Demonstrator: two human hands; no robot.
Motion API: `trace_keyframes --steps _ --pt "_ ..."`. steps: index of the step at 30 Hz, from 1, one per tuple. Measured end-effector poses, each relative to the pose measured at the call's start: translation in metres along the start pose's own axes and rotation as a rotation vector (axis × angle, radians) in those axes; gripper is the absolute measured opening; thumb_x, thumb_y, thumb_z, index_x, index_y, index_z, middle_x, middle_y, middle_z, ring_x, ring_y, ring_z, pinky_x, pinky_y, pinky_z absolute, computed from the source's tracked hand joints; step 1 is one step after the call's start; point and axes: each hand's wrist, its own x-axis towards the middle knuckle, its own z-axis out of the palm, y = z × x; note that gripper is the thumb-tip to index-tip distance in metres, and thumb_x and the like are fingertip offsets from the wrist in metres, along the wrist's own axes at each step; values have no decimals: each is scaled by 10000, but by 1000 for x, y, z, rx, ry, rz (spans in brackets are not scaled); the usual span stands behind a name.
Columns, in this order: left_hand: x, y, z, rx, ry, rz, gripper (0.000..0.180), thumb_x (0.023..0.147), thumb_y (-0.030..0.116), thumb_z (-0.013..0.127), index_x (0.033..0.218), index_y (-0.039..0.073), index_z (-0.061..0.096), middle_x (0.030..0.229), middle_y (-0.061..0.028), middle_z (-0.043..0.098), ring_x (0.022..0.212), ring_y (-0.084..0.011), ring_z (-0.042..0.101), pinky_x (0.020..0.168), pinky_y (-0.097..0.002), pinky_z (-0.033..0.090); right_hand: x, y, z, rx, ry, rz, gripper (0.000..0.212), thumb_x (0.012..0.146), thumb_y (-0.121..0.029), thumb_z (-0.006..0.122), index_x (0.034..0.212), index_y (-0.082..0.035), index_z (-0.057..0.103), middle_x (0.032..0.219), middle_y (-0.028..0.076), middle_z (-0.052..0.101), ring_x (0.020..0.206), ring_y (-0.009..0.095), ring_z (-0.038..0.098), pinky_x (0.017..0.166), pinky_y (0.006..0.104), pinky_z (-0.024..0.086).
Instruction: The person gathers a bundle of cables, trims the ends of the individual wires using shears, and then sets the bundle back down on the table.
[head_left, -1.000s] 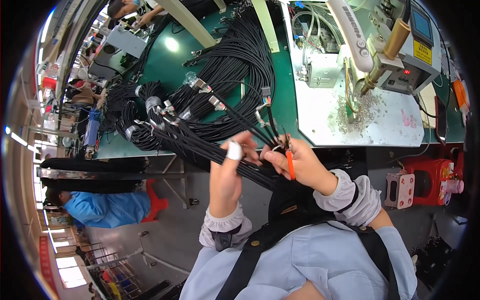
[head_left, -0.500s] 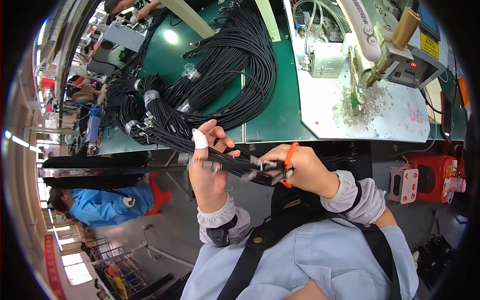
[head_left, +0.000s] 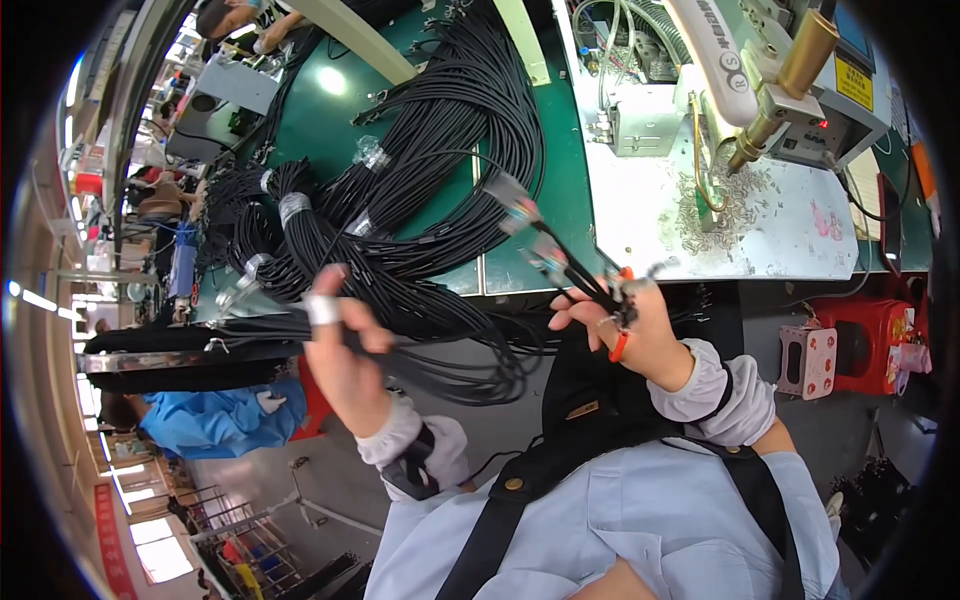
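Observation:
My right hand [head_left: 645, 325] is closed round a few black cables [head_left: 575, 270], with an orange band round it. Their metal-tipped connector ends [head_left: 520, 215] stick out up and to the left, blurred by motion. To the left, my left hand [head_left: 345, 375] has a white covering on one finger. Loose black cables [head_left: 450, 370] run past its palm and hang in a smeared loop below the table edge. Whether its bent fingers grip any of them is hidden by the blur. Beyond both hands, a large heap of tied black cable bundles [head_left: 340, 235] lies on the green table [head_left: 515, 250].
A machine with a brass-coloured cylinder [head_left: 808, 55] stands at the right over a white metal plate [head_left: 640, 235] strewn with small metal pieces. Red and pink stools [head_left: 865, 345] are on the floor at the right. A person in blue [head_left: 220, 415] is at the left.
My hands have moved apart: the left went left and the right slightly right. The cable ends in my right hand now point up and left, away from the bunch. Cables by my left hand swing lower.

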Motion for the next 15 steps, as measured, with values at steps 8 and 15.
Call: trace_keyframes --steps 8,15 --pt "-42 -50 92 101 -409 -229 389 860 265 483 1056 -70 507 1085 -212 537 840 -215 584 680 -260 459 24 -3 11 -105 -244 90 137 833 -114 558 894 9 560 692 55 590 584 88 519 569 231 417" --pt "-32 -57 93 -80 -409 -102 280 828 154 533 1001 -66 527 1095 -220 527 929 -259 565 747 -306 468 16 12 13 -291 -298 15 170 813 -83 580 941 23 546 757 33 574 581 96 513 564 229 421"
